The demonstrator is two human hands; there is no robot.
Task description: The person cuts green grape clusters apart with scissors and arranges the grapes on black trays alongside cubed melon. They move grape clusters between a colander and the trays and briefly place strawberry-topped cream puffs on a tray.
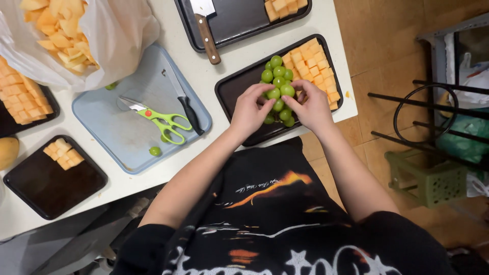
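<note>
Grapes (277,84): green, round, glossy, gathered in a tight cluster on a black rectangular tray (239,86) at the right end of the white table (224,66). Cluster sits beside a block of orange melon cubes (313,66) filling the tray's far corner. Left hand (249,112) and right hand (313,108) cup the near end of the cluster from either side, fingers curled and pressing on the grapes; some grapes partly hidden beneath the fingers. Pale blue tray (109,127) to the left carries green-handled scissors (160,121), a black-handled knife (183,102) and one stray grape (155,150).
</note>
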